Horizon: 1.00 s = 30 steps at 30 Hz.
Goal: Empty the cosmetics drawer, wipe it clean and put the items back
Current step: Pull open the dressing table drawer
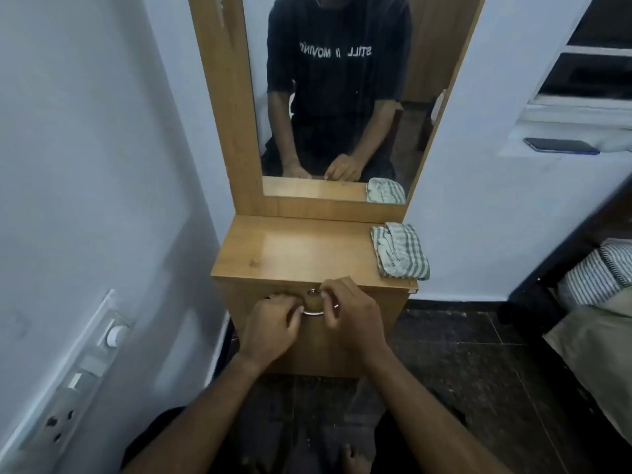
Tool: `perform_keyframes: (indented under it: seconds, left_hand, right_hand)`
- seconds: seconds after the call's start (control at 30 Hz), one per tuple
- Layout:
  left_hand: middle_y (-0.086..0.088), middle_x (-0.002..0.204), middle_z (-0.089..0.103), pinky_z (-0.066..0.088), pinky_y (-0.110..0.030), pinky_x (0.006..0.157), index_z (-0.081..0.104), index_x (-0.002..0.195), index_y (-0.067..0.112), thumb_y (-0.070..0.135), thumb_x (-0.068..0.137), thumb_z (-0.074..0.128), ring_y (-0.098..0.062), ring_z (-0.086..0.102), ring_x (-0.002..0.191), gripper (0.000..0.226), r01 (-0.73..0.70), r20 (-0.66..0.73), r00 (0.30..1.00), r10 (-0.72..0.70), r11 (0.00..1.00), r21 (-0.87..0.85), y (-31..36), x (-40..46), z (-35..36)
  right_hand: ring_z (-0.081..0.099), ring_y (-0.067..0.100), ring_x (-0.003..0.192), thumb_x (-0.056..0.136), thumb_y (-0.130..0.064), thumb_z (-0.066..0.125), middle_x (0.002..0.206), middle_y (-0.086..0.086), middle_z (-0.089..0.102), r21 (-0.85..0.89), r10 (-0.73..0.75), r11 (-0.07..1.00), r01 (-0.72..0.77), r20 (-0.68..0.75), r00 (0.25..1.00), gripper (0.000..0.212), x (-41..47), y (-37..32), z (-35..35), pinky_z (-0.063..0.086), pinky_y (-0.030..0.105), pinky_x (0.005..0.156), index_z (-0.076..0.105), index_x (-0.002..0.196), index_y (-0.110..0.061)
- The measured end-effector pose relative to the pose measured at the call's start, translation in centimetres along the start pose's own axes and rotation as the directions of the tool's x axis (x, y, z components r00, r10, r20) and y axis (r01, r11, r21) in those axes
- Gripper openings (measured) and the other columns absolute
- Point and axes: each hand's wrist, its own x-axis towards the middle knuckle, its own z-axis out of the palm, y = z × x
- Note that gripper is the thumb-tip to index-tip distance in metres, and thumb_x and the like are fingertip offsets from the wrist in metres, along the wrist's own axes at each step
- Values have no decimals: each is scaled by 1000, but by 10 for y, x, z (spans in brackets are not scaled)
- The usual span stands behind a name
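Both hands are set on the drawer front: the left hand (272,328) is curled round the metal handle (313,312), and the right hand (349,311) is curled beside it, its fingertips at the small lock (312,292) above; whether anything is pinched there cannot be told. The drawer (379,313) is shut, just under the desk (290,249) edge, so emptying is judged not yet begun. If the lock is engaged, a hard pull could be wasted or the narrow unit jerked forward; a sudden release could let the cosmetics inside be spilled. A striped cloth (398,251) is laid at the desk's right rear, under the mirror (338,97). White walls, a switch panel (68,384), a phone (561,145) on a shelf and dark floor tiles (461,354) are seen around.
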Motion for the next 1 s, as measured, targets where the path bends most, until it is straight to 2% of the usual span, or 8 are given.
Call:
perform_keyframes:
  seconds: [0.07,0.2,0.27,0.43,0.57,0.8,0.87,1.0]
  left_hand:
    - [2,101,74,54,-35,78,75,100,18,23,93,62,-18,67,92,16,-21,30,999,21,1000,2,-4,1,6]
    - [5,94,70,49,-40,71,76,93,23,27,95,54,-21,60,88,22,-43,88,996,33,992,122,-3,6,14]
    - [5,93,68,47,-41,69,75,92,23,28,96,51,-22,57,88,25,-58,75,996,48,988,142,-4,7,15]
    - [5,98,67,48,-40,72,73,97,21,27,97,57,-22,57,90,17,-77,79,994,69,992,101,-3,2,17]
    - [5,97,67,47,-39,71,72,97,20,23,95,59,-22,58,89,13,-87,46,995,85,995,49,2,-14,14]
    - [10,99,70,33,-23,73,75,98,22,16,91,70,-14,61,91,10,-74,64,995,74,997,1,15,-61,0]
    - [11,97,70,30,-20,74,76,96,24,17,90,70,-13,62,91,10,-68,69,995,69,998,-14,20,-73,-6]
    - [16,96,70,38,-23,76,77,93,29,29,91,60,-10,63,90,17,-40,89,995,43,999,-31,31,-100,-18]
  right_hand:
    - [61,8,81,92,-16,62,97,-7,68,-21,-16,1000,17,56,998,10,0,1,6,48,20,69,68,100,-19]
    - [66,20,90,90,-28,55,96,-3,70,-126,66,992,-29,300,952,19,-8,11,23,53,32,72,72,94,-20]
    - [63,21,94,90,-28,53,96,-1,71,-145,57,989,-6,348,936,22,-9,18,28,53,34,78,73,92,-20]
    - [58,19,88,86,-17,65,89,-3,71,-139,18,990,26,306,952,10,-15,20,37,48,31,80,74,88,-22]
    - [60,21,81,84,-17,61,81,-2,70,-114,23,993,9,277,961,12,-25,12,34,49,31,74,72,79,-19]
    - [62,13,88,87,-16,65,94,-6,75,-94,-15,994,52,356,934,12,-65,-10,12,52,27,83,75,90,-21]
    - [62,12,82,86,-18,63,87,-7,74,-97,-31,993,72,369,929,12,-75,-21,7,51,27,80,74,83,-23]
    - [62,13,76,80,-20,68,81,-8,72,-106,-5,993,50,387,922,7,-100,-39,-3,53,27,70,71,76,-25]
